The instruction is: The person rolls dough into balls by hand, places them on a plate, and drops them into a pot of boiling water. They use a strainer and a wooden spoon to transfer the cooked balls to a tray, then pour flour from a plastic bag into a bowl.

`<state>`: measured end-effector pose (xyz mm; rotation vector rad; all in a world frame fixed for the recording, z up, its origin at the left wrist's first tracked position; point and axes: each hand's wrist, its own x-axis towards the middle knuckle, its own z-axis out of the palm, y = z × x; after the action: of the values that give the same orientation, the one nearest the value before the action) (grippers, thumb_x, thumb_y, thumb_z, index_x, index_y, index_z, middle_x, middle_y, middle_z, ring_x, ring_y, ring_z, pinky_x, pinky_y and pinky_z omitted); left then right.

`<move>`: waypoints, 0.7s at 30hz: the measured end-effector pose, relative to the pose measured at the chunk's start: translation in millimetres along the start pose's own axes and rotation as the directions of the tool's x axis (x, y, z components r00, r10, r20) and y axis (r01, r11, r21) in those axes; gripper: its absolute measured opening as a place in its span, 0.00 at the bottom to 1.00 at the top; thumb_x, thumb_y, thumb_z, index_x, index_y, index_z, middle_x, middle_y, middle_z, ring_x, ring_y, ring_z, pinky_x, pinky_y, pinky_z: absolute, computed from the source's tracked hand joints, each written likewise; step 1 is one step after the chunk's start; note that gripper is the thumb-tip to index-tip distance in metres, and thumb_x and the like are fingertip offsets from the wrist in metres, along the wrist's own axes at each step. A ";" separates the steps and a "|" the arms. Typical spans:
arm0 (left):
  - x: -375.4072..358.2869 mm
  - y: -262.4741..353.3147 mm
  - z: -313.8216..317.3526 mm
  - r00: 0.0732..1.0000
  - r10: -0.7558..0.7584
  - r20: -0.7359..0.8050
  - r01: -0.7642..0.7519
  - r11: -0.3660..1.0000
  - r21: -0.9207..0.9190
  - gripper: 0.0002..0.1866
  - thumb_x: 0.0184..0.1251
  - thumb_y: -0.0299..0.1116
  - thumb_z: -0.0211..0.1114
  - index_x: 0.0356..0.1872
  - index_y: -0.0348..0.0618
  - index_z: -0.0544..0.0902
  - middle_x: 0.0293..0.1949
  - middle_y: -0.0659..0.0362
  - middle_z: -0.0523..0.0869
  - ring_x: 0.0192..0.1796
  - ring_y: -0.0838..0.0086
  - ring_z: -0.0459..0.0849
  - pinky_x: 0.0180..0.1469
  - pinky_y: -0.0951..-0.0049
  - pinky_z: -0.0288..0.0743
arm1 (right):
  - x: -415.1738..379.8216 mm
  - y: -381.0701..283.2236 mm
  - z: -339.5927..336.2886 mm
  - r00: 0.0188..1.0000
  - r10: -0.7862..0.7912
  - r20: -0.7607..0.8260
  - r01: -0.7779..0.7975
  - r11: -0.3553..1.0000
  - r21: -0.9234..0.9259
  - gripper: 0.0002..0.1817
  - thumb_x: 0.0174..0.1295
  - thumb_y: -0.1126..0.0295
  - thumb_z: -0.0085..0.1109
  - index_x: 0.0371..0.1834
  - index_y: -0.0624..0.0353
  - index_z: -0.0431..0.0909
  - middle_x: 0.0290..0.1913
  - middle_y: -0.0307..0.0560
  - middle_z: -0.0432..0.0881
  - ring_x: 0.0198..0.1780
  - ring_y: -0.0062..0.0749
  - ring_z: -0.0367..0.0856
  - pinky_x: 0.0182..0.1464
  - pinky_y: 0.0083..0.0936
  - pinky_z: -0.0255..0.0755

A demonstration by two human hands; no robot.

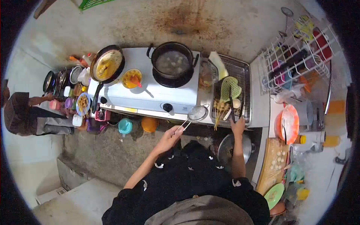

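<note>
My left hand (pixel 169 139) is closed around the wire handle of a small round strainer (pixel 198 113), whose mesh bowl is over the front edge of the stove. At the right, my right hand (pixel 237 126) grips a long dark-handled utensil (pixel 231 108) above a metal tray (pixel 246 80). A light green perforated piece (pixel 230 89) lies at the utensil's far end. Skewered food (pixel 218 108) and a small white ladle (pixel 233 106) rest beside it in the tray. On the stove's right burner, a dark two-handled pot (pixel 173 62) contains cloudy liquid with pale round pieces.
A frying pan (pixel 108 64) and an orange-filled bowl (pixel 132 78) sit on the white stove (pixel 150 93). Small pale balls lie on a wooden board (pixel 268 165) at right, near a red basin (pixel 287 123). A large metal pot (pixel 245 144) stands below. Another person (pixel 22 112) is at far left.
</note>
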<state>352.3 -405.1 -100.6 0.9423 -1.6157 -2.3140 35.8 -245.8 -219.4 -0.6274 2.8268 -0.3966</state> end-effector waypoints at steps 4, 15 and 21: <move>0.1 -2.4 -11.1 0.990 0.139 -0.034 -0.135 0.987 0.087 0.09 0.61 0.33 0.55 0.41 0.43 0.71 0.20 0.73 0.62 0.22 0.91 0.59 0.24 0.87 0.55 | 12.7 10.2 10.7 0.999 0.034 -0.027 -0.034 0.999 0.011 0.44 0.44 0.58 0.65 0.58 0.75 0.53 0.56 0.70 0.60 0.58 0.57 0.59 0.59 0.38 0.56; -17.2 -9.3 -39.1 0.987 0.131 0.095 -0.107 0.967 -0.230 0.11 0.55 0.25 0.51 0.41 0.44 0.67 0.28 0.69 0.65 0.31 0.87 0.62 0.32 0.87 0.57 | -42.2 -20.2 -56.7 0.848 0.120 -0.516 0.063 0.944 0.323 0.31 0.46 0.66 0.64 0.51 0.72 0.64 0.49 0.63 0.69 0.53 0.47 0.67 0.57 0.34 0.57; -55.5 -3.3 -96.2 0.987 0.136 -0.082 -0.152 0.961 -0.233 0.08 0.56 0.28 0.52 0.38 0.46 0.67 0.26 0.70 0.64 0.23 0.89 0.59 0.23 0.88 0.51 | -82.7 -72.4 -92.3 0.866 0.004 -0.499 0.176 0.934 0.312 0.28 0.46 0.71 0.64 0.51 0.69 0.66 0.45 0.52 0.74 0.44 0.34 0.73 0.49 0.24 0.64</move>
<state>452.4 -453.3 -102.1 0.8084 -1.2973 -2.2875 111.8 -253.0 -97.9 -0.6507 3.0683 -1.2069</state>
